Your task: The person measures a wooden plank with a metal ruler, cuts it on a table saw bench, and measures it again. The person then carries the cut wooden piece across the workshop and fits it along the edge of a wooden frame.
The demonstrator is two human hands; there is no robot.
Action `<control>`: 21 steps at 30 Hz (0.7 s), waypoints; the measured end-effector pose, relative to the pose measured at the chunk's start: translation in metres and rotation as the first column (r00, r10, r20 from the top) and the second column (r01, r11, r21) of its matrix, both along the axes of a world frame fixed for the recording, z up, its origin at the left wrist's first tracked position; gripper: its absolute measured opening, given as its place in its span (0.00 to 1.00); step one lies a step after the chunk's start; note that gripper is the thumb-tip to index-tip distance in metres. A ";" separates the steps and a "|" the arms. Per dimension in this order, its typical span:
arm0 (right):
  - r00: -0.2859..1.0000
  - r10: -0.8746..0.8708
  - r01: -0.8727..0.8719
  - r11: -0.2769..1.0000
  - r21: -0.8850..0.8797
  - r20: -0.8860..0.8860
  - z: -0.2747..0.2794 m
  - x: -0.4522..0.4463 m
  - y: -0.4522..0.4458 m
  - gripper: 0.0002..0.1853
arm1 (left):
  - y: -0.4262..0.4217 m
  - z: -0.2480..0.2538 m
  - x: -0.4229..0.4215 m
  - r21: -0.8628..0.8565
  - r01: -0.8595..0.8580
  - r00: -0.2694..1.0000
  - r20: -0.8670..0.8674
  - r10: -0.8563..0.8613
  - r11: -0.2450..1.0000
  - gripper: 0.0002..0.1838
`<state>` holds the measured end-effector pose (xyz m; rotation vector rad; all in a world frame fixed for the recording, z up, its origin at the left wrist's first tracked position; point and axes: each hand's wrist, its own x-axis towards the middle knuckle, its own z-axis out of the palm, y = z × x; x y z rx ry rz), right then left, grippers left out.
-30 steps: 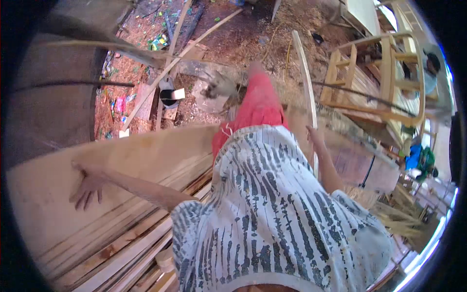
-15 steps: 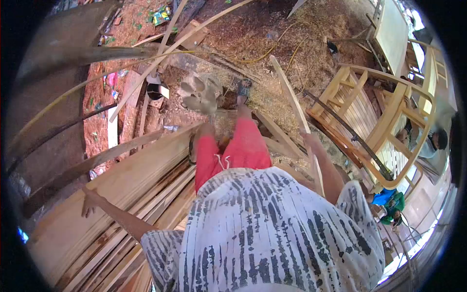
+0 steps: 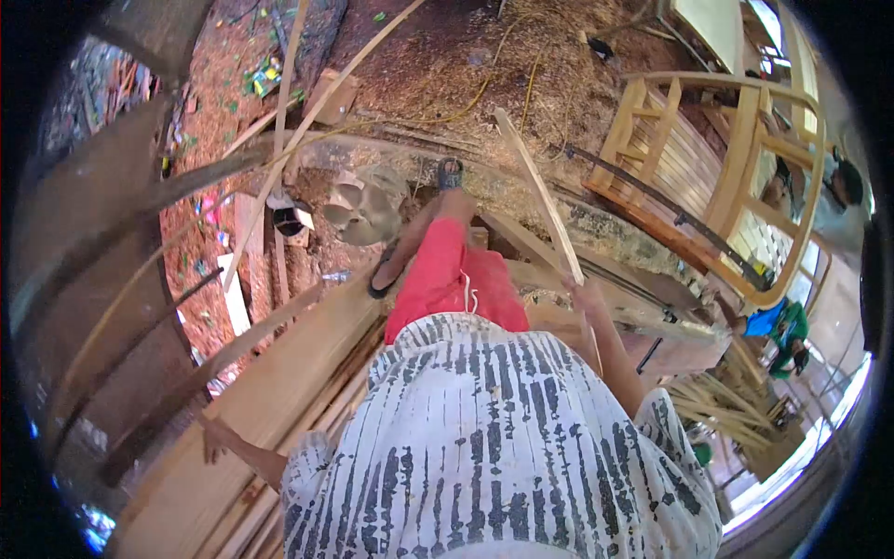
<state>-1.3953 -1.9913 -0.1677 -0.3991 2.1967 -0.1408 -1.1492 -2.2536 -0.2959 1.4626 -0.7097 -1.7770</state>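
My right hand (image 3: 584, 298) is wrapped round a long, narrow wooden strip (image 3: 538, 191), which points forward and a little left. Its lower end runs back beside my shirt. On the left, my left hand (image 3: 215, 438) lies at the far edge of a wide wooden board (image 3: 279, 387), fingers apart and holding nothing. That board rests on top of a stack of sawn planks (image 3: 247, 517), partly hidden by my left arm and shirt.
A slatted wooden furniture frame (image 3: 717, 177) stands to the right, with a person (image 3: 824, 224) beyond it. Another person in green (image 3: 790, 335) is lower right. Crossed strips (image 3: 321, 98), a yellow cord (image 3: 484, 84) and wood shavings cover the ground ahead.
My view has turned and my body has stepped along the stack, legs shifting. The strip stays in my right hand. My left hand remains at the board's edge, now lower in view.
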 end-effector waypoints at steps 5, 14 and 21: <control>0.986 -0.155 0.164 0.961 -0.221 0.058 -0.050 -0.004 0.029 0.22 | 0.006 0.012 0.004 -0.060 0.170 0.979 0.122 -0.162 0.984 0.22; 1.000 -0.021 0.022 1.000 0.017 -0.020 -0.068 0.008 0.046 0.20 | 0.056 0.010 0.181 -0.107 0.396 0.762 0.592 -0.261 0.912 0.21; 0.814 -0.491 0.564 0.797 -0.217 0.311 -0.053 0.008 0.009 0.30 | 0.000 0.077 0.258 -0.169 0.360 0.550 0.833 -0.062 0.917 0.21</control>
